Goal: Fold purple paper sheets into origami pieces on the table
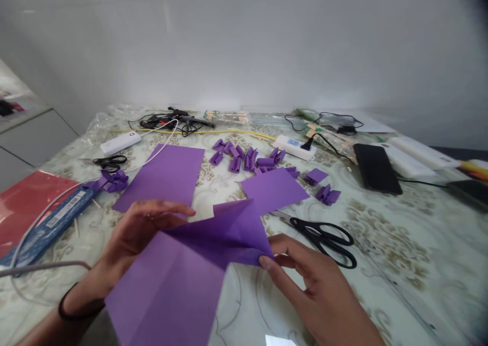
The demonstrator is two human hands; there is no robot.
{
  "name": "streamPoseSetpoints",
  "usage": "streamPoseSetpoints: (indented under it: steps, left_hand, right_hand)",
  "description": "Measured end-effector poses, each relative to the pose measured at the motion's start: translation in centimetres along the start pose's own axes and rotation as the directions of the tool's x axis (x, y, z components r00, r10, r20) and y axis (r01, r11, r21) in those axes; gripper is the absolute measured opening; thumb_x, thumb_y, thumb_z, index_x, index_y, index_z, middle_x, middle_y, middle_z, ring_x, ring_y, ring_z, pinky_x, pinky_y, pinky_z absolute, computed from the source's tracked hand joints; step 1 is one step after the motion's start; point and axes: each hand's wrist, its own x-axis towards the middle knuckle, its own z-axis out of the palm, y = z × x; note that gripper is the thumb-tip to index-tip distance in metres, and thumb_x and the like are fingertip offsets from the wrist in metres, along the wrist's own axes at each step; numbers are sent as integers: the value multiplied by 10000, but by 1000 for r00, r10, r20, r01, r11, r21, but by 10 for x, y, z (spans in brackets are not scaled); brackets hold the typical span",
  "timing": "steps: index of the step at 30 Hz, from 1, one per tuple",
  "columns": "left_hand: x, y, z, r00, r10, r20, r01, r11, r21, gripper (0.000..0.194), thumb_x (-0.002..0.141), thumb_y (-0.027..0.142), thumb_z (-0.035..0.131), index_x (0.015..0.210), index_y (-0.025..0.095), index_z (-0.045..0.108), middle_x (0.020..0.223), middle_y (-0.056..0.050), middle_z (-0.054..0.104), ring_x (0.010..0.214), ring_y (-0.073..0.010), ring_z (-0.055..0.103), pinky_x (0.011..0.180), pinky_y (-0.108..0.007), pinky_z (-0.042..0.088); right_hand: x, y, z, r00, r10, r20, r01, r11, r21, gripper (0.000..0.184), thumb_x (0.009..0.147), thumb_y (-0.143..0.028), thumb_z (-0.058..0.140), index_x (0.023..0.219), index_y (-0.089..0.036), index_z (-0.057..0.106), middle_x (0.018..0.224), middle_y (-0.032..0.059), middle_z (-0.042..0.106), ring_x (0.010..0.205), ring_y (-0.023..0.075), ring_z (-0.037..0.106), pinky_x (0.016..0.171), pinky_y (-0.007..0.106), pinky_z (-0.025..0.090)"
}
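Observation:
A large sheet of purple paper point(171, 290), creased and partly folded, is held up over the table. Its right corner is pinched between the thumb and fingers of my right hand point(301, 280). At the sheet's left side, my left hand point(141, 234) grips it from behind, with the fingers curled along the upper edge and the thumb hidden. Beyond it lie a flat purple sheet point(168, 175) and a smaller purple piece point(274, 191). Several small folded purple paper pieces point(250, 159) are grouped farther back. Black-handled scissors point(324, 236) rest just past my right hand.
A white power strip point(294, 146) with a black plug stands at the back. Right of it lies a black phone point(376, 168). On the left are smaller scissors point(110, 162), a blue packet point(57, 221), a red sheet point(28, 203) and a white cable. Tangled black cords point(173, 119) lie near the wall.

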Motion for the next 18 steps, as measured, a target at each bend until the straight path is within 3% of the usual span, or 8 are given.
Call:
streamPoseSetpoints:
  steps: [2,4,6,9,11,14,18]
  left_hand:
    - [0,12,-9,981,-67,184,55,996,67,295,1117,264,605,1351,373,748,1459,-71,738,1284,-256,743,1063,-354,609]
    - [0,21,-18,948,-134,288,112,989,93,323,1145,359,524,1336,327,782,1439,-102,752,1345,-320,713,1100,-407,597]
    - [0,24,-21,933,-170,318,130,981,143,359,1112,456,585,1379,307,773,1494,-127,719,1382,-369,687,1084,-431,612]
    - [-1,17,-15,942,-199,271,94,929,357,520,884,544,891,1354,344,795,1466,-119,741,1302,-363,732,1053,-414,622]
    - [-3,11,-6,963,-167,211,47,876,480,478,800,538,960,1232,367,850,1329,-87,814,1156,-315,788,1009,-374,624]
    - [-1,7,6,990,-38,134,-31,877,479,182,942,478,855,1050,335,888,1101,-51,873,928,-232,825,867,-287,627]
    - [5,14,15,996,42,73,-69,902,427,166,991,410,815,926,267,870,917,-34,877,758,-175,817,715,-213,608]
  right_hand:
    - [1,1,-6,1000,-20,16,20,1000,8,195,1061,-324,625,906,-264,726,911,13,786,804,174,766,742,253,645]
    - [2,1,-12,999,-31,35,31,1000,-2,207,1062,-332,634,889,-259,724,897,10,781,788,168,752,765,258,643]
    - [3,0,-17,999,-21,47,22,1000,-16,231,1066,-343,628,870,-255,714,862,5,771,767,168,740,741,254,637]
    - [3,-1,-20,999,-5,54,6,1000,-19,251,1068,-345,615,852,-252,701,830,2,762,753,172,738,707,253,628]
    - [3,-3,-19,998,-24,59,25,999,-21,235,1057,-326,622,848,-253,701,821,-3,763,741,170,741,704,253,623]
    - [2,-6,-16,996,-74,52,78,995,-60,185,1024,-281,647,854,-262,718,797,-18,769,713,164,750,666,239,603]
    - [1,-9,-13,992,-123,35,126,988,-91,120,980,-252,705,900,-288,788,804,-36,808,692,165,775,649,231,594]
